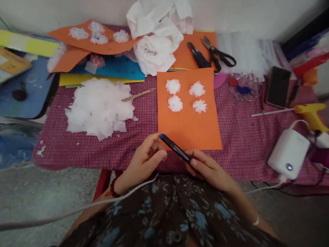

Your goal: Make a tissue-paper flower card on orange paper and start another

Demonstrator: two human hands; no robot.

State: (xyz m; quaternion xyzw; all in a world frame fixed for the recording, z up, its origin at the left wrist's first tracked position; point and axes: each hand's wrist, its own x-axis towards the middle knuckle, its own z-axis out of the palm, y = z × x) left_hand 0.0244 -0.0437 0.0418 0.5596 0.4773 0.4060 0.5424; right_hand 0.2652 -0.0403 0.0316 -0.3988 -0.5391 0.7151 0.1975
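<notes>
My right hand point(208, 169) grips the lower end of a black marker point(177, 148) with a blue end. The marker slants up to the left, above the front edge of an orange paper sheet point(192, 132). My left hand point(145, 159) is at the blue end, its fingers loosely bent and the thumb apart from them. The fingertips seem to touch that end. Four-sided clusters of frilly white paper puffs point(175, 103) lie on the sheet in two columns.
Left of the sheet is a pile of white paper pieces point(100, 107). Behind lie crumpled white paper point(158, 48), scissors point(218, 54) and a cutter point(197, 56). At right are a phone point(278, 86), a yellow glue gun point(312, 113) and a white power bank point(289, 153) with cables.
</notes>
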